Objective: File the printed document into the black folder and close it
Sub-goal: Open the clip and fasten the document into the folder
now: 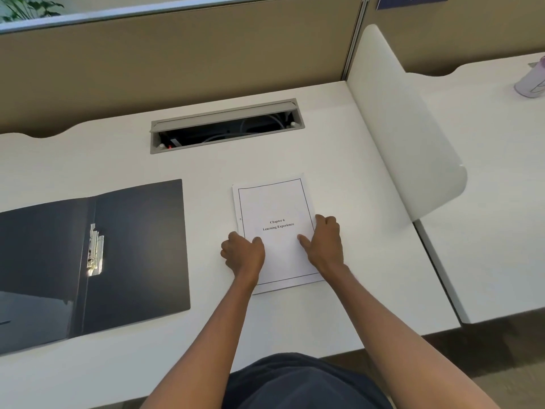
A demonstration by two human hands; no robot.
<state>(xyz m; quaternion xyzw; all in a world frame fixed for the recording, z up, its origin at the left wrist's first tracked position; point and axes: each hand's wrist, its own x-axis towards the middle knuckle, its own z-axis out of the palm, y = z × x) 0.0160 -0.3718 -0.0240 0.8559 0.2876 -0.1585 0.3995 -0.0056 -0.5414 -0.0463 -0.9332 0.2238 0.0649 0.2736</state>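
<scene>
Your left hand (243, 253) and right hand (324, 243) both rest on the white printed document (275, 231), each curled at one long side of the stack: the left at its left margin with the thumb lying on the page, the right at its right margin with the thumb pressing the sheet and the fingers folded over the edge. Both hands are closed around the edges of the paper; whether the stack is lifted off the surface cannot be told. The cover page carries a thin black border and the centred words "Chapter 6 Learning Experience". The document lies flat on the white tabletop (339, 149), slightly turned, right of centre in front of you.

Well apart to its left lies the black plastic folder (138, 246), spread open and flat, its left cover running past the edge of the view. A silver metal clip fastener (95, 250) sits along the folder's spine, and no paper lies under it.

Beyond the document, a grey cable hatch (227, 125) is set into the tabletop, its lid raised and cables showing in the dark slot. A white curved divider panel (407, 128) stands along the right edge, and a tan fabric partition (177, 60) closes the back. On the neighbouring desk, far right, stands a pale lilac cup (530, 81).
</scene>
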